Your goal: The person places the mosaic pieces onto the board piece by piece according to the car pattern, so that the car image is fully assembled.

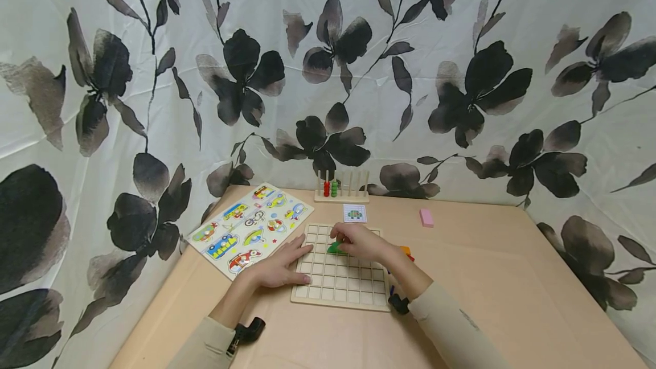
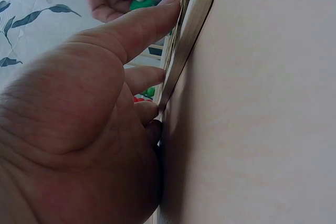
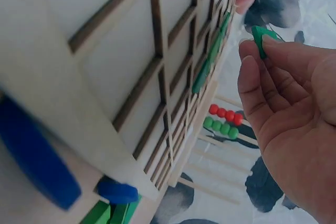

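Observation:
A wooden grid board (image 1: 340, 295) lies flat on the table, divided into many square cells. My left hand (image 1: 279, 266) rests along its left side with fingers extended, the thumb at the rim; the left wrist view shows the fingertips touching the board's edge. Above the board, my right hand (image 1: 359, 242) pinches a small green block (image 3: 258, 39) between thumb and fingers. Other green pieces (image 3: 210, 59) sit in cells near the board's far side. Beside the board's right edge lie loose blue pieces (image 3: 37, 153) and green ones (image 3: 98, 213), partly hidden by the right arm in the head view.
Behind the board stand a small patterned card (image 1: 355, 213) and a peg rack (image 1: 340, 199) with red and green beads. A vehicle picture board (image 1: 246, 232) lies at the left. A pink block (image 1: 426, 218) lies right; an orange piece (image 1: 407, 251) shows past the right forearm.

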A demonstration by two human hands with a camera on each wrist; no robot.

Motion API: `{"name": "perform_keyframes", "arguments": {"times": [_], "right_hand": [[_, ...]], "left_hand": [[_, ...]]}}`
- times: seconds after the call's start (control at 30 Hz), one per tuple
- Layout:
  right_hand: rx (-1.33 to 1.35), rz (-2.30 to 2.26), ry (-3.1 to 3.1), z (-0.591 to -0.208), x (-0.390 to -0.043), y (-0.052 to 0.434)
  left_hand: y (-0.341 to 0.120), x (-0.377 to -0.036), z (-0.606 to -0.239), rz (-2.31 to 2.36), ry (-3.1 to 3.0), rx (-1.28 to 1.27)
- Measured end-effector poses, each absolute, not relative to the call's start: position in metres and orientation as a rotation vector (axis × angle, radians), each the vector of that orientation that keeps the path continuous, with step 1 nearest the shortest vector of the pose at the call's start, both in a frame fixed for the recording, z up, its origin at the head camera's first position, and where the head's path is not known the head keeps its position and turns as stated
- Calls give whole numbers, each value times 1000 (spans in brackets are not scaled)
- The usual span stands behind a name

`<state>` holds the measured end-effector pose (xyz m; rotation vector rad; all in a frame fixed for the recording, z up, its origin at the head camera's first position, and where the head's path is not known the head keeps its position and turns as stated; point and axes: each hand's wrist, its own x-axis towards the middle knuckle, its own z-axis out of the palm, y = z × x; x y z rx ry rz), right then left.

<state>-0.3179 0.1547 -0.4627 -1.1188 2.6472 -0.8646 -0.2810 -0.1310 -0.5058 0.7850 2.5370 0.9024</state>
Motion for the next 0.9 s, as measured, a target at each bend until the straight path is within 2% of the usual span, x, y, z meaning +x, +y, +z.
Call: {"name": "perform_keyframes", "arguments": {"times": [0.9], "right_hand": [[-1147, -823, 2624, -473, -317, 126]], "left_hand": [[-133, -282, -508, 901, 2531, 782]]}}
